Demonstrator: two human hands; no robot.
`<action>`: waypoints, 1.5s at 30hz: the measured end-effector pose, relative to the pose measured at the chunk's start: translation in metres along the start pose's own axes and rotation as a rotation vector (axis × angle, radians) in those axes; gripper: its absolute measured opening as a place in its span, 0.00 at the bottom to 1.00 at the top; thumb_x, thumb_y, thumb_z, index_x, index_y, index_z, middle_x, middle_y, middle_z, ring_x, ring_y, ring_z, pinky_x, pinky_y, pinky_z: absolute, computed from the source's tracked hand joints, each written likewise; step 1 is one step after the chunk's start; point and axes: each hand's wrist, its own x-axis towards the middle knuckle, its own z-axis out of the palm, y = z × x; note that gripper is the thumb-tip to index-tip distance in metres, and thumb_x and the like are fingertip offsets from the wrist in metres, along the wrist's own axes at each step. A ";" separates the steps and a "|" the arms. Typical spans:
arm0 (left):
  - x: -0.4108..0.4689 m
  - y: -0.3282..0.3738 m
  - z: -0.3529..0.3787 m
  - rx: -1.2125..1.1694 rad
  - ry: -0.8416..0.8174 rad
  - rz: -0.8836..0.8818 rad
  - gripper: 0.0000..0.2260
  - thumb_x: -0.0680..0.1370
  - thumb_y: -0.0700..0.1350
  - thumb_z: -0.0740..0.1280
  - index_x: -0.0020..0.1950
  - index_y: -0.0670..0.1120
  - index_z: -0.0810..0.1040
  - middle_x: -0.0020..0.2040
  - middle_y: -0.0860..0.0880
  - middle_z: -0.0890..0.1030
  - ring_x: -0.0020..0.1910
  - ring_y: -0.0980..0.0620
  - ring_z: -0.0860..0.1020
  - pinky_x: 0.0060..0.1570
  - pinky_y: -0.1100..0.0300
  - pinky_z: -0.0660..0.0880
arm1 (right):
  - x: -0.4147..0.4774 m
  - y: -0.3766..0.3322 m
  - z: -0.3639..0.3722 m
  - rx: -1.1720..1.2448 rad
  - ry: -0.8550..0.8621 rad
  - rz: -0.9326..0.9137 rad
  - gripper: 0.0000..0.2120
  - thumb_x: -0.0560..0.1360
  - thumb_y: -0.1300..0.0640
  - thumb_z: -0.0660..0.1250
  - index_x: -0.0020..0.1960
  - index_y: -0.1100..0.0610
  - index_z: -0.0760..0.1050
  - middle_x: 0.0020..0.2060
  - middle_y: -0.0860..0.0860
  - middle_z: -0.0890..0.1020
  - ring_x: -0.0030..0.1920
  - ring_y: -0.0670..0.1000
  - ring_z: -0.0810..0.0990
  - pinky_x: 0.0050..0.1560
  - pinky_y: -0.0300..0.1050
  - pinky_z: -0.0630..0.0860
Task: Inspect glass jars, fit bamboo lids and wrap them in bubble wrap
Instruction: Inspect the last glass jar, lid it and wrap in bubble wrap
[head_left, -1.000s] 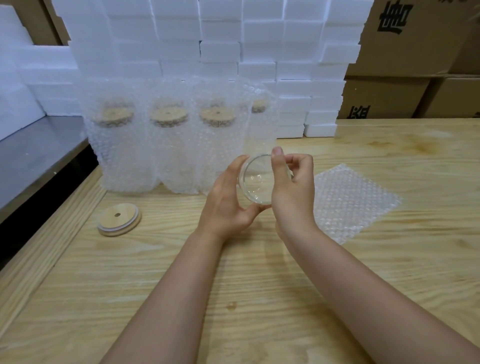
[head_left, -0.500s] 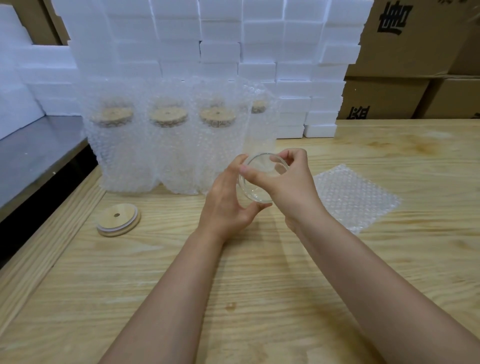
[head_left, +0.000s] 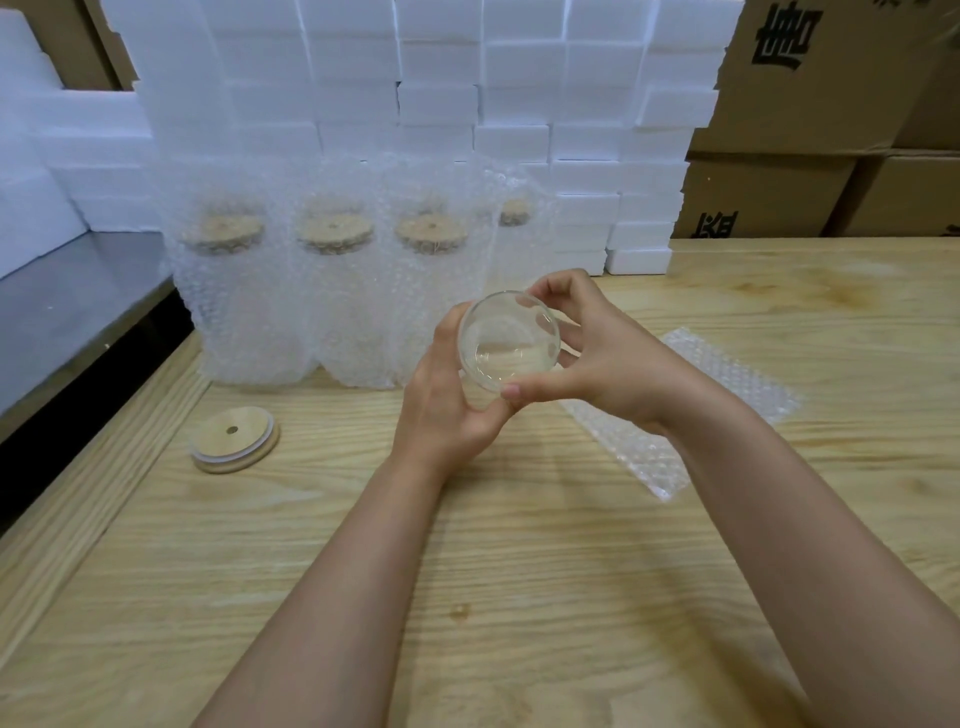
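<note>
Jar (head_left: 509, 340) is up over the middle of the table (head_left: 519, 597), open end (I think) tipped at the camera for checking inside, left hand (head_left: 447, 410) wrapped round its body, right hand (head_left: 608, 364) with a pinching grip on the rim, lid (head_left: 234, 439) parked near the left edge.

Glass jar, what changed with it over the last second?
The right hand slid round the rim of the jar: its thumb went from the top, past the left side, to the bottom. The left hand still grips the jar. Lid, bubble wrap and wrapped jars stayed put.
</note>
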 end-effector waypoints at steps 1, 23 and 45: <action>0.000 0.000 0.000 -0.012 0.004 0.005 0.38 0.67 0.48 0.78 0.71 0.41 0.64 0.64 0.62 0.69 0.61 0.50 0.76 0.56 0.50 0.76 | 0.000 0.000 -0.004 0.024 -0.021 -0.003 0.32 0.61 0.62 0.81 0.58 0.48 0.68 0.60 0.41 0.75 0.66 0.43 0.73 0.64 0.44 0.74; -0.002 0.003 0.001 0.109 -0.039 0.077 0.40 0.65 0.46 0.80 0.71 0.34 0.65 0.66 0.40 0.74 0.62 0.39 0.76 0.59 0.47 0.74 | 0.004 -0.003 0.005 0.215 0.356 0.025 0.19 0.58 0.42 0.76 0.37 0.53 0.74 0.44 0.50 0.84 0.49 0.46 0.82 0.56 0.54 0.79; 0.000 -0.001 0.002 -0.024 0.045 0.071 0.42 0.68 0.57 0.73 0.72 0.37 0.61 0.67 0.59 0.64 0.66 0.55 0.69 0.63 0.53 0.72 | -0.005 -0.004 -0.018 -0.294 -0.209 -0.063 0.52 0.55 0.38 0.78 0.71 0.36 0.53 0.74 0.37 0.58 0.73 0.39 0.58 0.71 0.43 0.63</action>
